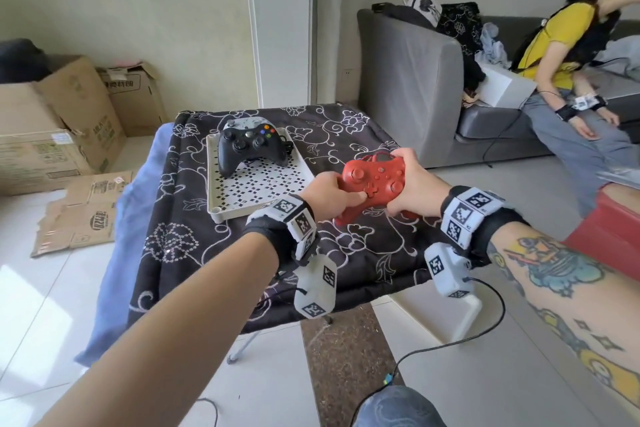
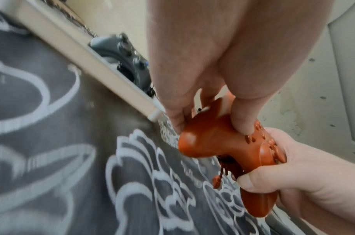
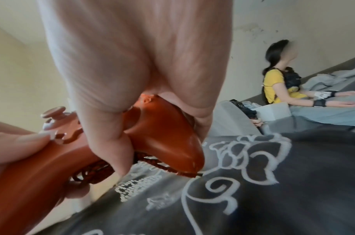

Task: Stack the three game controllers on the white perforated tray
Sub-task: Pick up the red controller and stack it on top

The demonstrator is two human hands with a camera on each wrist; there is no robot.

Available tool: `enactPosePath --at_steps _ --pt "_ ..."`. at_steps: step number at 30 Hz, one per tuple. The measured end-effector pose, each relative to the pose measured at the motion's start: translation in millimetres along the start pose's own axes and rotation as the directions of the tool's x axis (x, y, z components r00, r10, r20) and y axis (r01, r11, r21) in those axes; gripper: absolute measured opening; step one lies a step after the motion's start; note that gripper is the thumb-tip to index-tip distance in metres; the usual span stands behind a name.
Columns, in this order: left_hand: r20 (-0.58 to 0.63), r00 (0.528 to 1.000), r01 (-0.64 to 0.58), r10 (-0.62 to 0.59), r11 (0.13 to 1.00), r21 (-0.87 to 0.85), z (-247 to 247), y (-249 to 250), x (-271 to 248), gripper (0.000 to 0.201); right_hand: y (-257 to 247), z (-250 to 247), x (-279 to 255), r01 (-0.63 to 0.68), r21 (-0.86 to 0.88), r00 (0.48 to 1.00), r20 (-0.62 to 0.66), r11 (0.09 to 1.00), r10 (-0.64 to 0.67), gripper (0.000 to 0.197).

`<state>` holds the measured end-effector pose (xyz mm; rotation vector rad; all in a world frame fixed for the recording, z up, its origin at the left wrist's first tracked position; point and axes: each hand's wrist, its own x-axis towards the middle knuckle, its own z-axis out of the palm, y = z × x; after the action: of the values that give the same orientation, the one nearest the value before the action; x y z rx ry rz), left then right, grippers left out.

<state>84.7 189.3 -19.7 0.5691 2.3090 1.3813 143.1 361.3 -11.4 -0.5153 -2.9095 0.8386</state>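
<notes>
Last one to go: both hands, left hand point(image 1: 327, 192) and right hand point(image 1: 414, 189), have fingers curled round the glossy red plastic game controller point(image 1: 375, 180), held above the bench just right of the white perforated tray point(image 1: 263, 194). I reckon it next needs carrying over and setting level on the black controller point(image 1: 249, 147), which sits atop a grey-white one point(image 1: 242, 122).

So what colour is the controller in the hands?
Red, all over; the head view shows it best.

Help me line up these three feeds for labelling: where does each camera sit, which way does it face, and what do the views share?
Head: on the head, facing forward and down at the white perforated tray and black controller; both forearms show.
Left wrist: along the left hand, toward tray and cloth.
Right wrist: along the right hand, toward the sofa and a seated person.
Shared: all three show the red controller, gripped by both hands.
</notes>
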Motion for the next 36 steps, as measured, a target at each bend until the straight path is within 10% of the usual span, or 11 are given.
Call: enactPosePath --at_steps 17,36 --pt "-0.216 0.973 0.104 -0.082 0.990 0.093 -169 -69 23 0.039 -153 79 87 0.256 -0.035 0.965 0.056 0.966 -0.254 0.107" --pt "-0.177 0.962 0.244 -0.209 0.947 0.210 -186 -106 57 0.043 -157 119 120 0.243 -0.114 0.956 0.198 0.963 -0.218 0.113"
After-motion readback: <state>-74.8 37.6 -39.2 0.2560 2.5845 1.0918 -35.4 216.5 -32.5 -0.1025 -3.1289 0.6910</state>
